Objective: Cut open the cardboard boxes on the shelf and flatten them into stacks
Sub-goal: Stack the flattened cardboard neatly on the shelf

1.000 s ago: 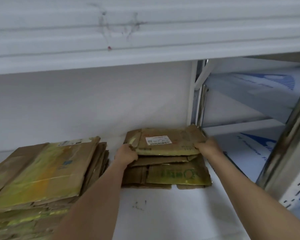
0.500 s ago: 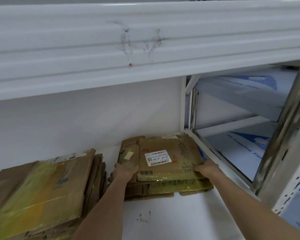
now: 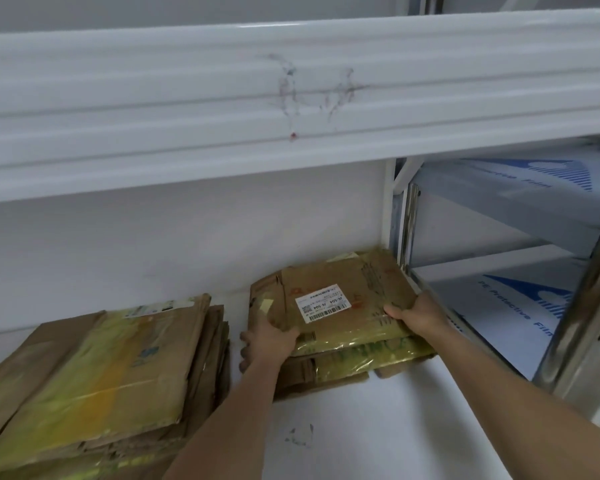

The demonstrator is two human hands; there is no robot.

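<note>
Flattened cardboard box (image 3: 347,299), the top sheet with a white barcode label (image 3: 321,303), lies on the smaller right-hand stack (image 3: 343,362) at the back right of the white shelf (image 3: 361,427), close to the shelf's corner upright (image 3: 392,216). Both hands hold it at once. The left hand (image 3: 269,341) grips the near left corner, thumb on top and fingers curled round the edge and down the side of the stack; the right hand (image 3: 418,315) pinches the right edge, thumb lying across the top face, the other fingers hidden beneath. The sheet's long axis runs roughly left to right, tilted so that the right end sits farther back, and it overhangs the sheets below unevenly, so it is not yet squared with them. It lies directly ahead of both grips, between them, with neither hand clearly nearer; the left arm reaches straight in while the right comes in from the side. My reading is that the sheet is being settled onto the stack, and the coming move turns on pushing it back and twisting it slightly until its edges line up. A second, larger stack of flattened boxes (image 3: 94,386) sits well to the left, apart from this one. Film-covered panels (image 3: 520,306) show beyond the upright to the right. No knife is in view.
</note>
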